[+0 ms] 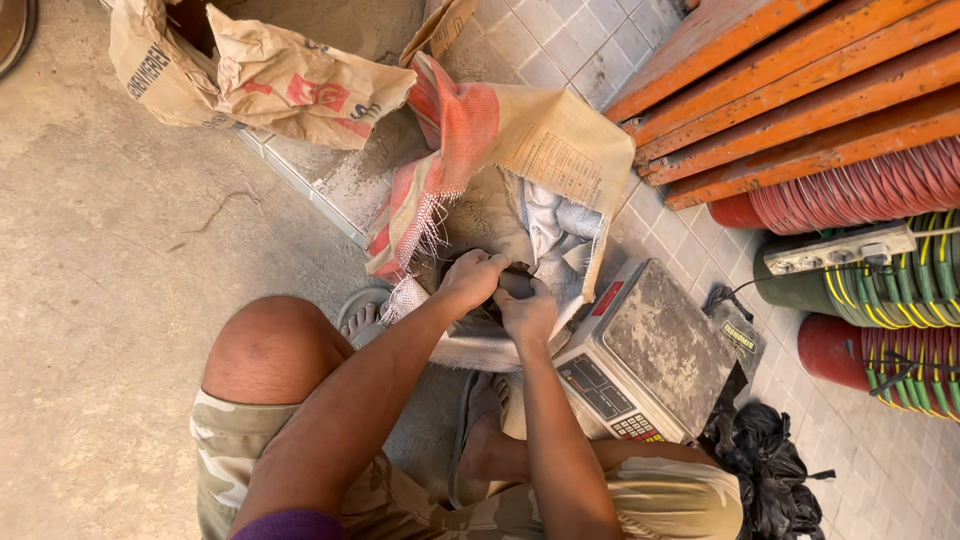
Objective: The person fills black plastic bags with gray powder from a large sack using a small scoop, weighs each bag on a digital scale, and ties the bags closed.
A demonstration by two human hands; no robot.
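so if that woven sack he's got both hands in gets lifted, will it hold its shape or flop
The woven sack would probably flop: its top already folds over and its cut edge frays. It likely sags heavily, seemingly holding grey powder. Both the left hand and the right hand grip near its mouth.

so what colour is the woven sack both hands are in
Tan with red-orange patches, fraying white at the edge; the woven sack shows best in the head view.

Fingers buried in sack mouth; grasped item unclear
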